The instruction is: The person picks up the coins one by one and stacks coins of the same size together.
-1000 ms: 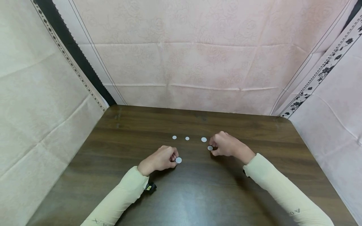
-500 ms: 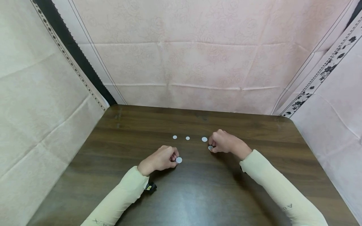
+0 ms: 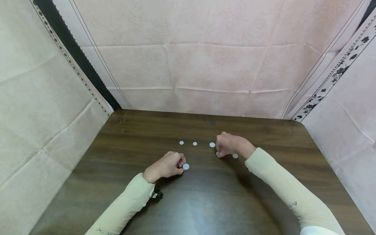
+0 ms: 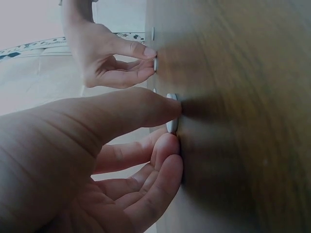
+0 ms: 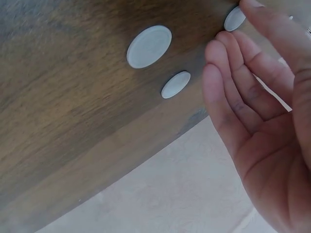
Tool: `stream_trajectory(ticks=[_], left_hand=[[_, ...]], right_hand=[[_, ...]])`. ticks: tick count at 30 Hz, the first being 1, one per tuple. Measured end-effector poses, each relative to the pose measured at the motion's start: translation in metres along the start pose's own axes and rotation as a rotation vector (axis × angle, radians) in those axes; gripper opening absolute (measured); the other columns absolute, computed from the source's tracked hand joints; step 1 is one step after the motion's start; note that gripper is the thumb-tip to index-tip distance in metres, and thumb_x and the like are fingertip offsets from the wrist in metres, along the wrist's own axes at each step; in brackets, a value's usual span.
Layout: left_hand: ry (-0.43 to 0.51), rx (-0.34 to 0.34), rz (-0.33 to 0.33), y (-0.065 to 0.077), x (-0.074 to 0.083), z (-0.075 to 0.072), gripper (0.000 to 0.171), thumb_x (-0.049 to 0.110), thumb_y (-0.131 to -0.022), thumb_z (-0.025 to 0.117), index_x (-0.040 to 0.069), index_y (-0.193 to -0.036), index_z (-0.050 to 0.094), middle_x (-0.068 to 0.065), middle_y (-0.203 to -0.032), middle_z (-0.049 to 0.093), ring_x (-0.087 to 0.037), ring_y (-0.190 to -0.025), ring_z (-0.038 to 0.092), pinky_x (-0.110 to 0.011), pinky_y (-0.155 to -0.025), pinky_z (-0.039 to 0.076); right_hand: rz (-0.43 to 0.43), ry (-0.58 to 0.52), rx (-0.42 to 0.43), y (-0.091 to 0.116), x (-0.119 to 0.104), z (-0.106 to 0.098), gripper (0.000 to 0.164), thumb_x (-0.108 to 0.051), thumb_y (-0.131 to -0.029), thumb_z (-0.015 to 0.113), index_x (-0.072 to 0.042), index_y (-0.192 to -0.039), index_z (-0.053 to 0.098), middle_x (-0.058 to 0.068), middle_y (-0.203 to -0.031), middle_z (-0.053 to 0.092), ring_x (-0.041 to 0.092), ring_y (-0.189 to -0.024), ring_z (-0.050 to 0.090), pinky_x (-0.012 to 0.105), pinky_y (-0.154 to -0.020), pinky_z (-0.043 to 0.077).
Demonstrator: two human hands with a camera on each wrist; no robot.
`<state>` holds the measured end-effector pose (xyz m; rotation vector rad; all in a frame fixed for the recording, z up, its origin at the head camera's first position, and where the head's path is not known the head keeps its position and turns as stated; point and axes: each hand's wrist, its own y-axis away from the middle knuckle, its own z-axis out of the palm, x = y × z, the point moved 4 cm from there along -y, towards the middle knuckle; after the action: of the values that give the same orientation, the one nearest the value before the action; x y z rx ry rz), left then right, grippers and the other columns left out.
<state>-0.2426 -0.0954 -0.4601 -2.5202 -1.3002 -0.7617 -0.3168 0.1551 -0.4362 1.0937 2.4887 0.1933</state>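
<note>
In the head view, my left hand (image 3: pixel 167 165) pinches a pale, silvery-white coin (image 3: pixel 186 166) between thumb and fingers at the tabletop. The left wrist view shows this coin (image 4: pixel 171 114) edge-on, thumb on one side and index fingertip at the other. Farther right and back, my right hand (image 3: pixel 233 144) holds another pale coin (image 3: pixel 218 153), mostly covered by its fingers. From the right wrist, that coin (image 5: pixel 235 19) shows between thumb and index finger, low at the wood. One more coin (image 3: pixel 235 156) lies under the right wrist, and another (image 3: pixel 212 144) lies just left of the right knuckles.
Two smaller coins (image 3: pixel 181 142) lie in a row toward the back of the dark wooden table (image 3: pixel 141 130). Pale patterned cloth (image 3: pixel 188 71) hangs behind the table and along both sides.
My right hand has shifted slightly back and left, its wrist turning, so the coin beneath the wrist now shows. My left hand and its coin have stayed put.
</note>
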Motion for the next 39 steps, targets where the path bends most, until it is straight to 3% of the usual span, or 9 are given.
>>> stream_trajectory(ticks=[15,28,39], left_hand=[[0.005,-0.004,-0.007,-0.0004,-0.0005,0.0016,0.015,0.006,-0.089,0.079,0.003,-0.100,0.069,0.000,-0.090,0.067,-0.010,-0.084,0.060,-0.024,-0.080,0.053],[0.008,-0.006,-0.013,-0.0001,0.0007,0.0008,0.015,0.006,-0.089,0.079,0.003,-0.100,0.069,0.000,-0.090,0.067,-0.010,-0.084,0.060,-0.024,-0.079,0.053],[0.012,-0.002,-0.011,0.0004,0.0008,0.0013,0.015,0.006,-0.089,0.079,0.003,-0.100,0.069,-0.002,-0.090,0.067,-0.011,-0.084,0.060,-0.024,-0.079,0.052]], right_hand=[[-0.026,0.026,0.000,-0.0012,0.0016,0.0033,0.035,-0.009,-0.090,0.077,-0.016,-0.058,0.063,-0.013,-0.053,0.039,0.003,-0.049,0.032,0.020,-0.051,0.028],[0.023,0.046,0.009,-0.0006,-0.0004,0.0062,0.040,-0.009,-0.085,0.077,-0.020,-0.056,0.053,-0.015,-0.050,0.033,0.002,-0.047,0.029,0.021,-0.049,0.027],[0.054,0.017,0.037,-0.0002,0.0009,0.0098,0.025,-0.012,-0.082,0.082,-0.017,-0.066,0.063,-0.008,-0.061,0.052,0.005,-0.049,0.040,0.021,-0.050,0.036]])
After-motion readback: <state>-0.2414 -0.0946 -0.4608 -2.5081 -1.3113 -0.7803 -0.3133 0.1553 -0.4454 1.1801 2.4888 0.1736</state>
